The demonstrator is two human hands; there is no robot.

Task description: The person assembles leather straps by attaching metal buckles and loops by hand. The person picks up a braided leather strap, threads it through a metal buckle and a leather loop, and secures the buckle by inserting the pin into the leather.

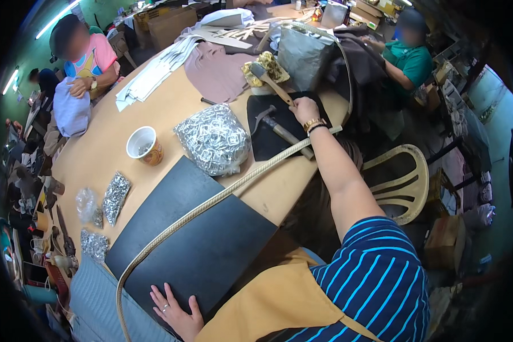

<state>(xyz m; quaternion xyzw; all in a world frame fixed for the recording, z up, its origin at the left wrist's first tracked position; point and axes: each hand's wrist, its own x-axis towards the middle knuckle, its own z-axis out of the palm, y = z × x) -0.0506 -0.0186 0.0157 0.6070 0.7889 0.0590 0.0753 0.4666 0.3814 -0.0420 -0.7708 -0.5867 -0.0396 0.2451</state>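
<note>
My right hand (pixel 305 110) reaches out to the far side of the table and is closed round the wooden handle of a flat brush (pixel 275 86). The brush head rests at an open container (pixel 281 76) crusted with yellowish, glue-like stuff. Close to me, my left hand (pixel 179 314) lies with fingers spread on a large black sheet (pixel 211 239). Across that sheet runs a long beige braided strap (pixel 196 214), curving down on the left. Beneath my right wrist, a hammer (pixel 283 132) lies on a smaller black piece (pixel 261 147).
A clear bag of metal buckles (pixel 214 139) sits mid-table, beside a paper cup (pixel 145 149). Smaller bags of metal parts (pixel 116 198) lie left. Strips of white material (pixel 159 74) and a mauve piece (pixel 216 71) lie farther off. Two people sit across; a plastic chair (pixel 402 179) stands right.
</note>
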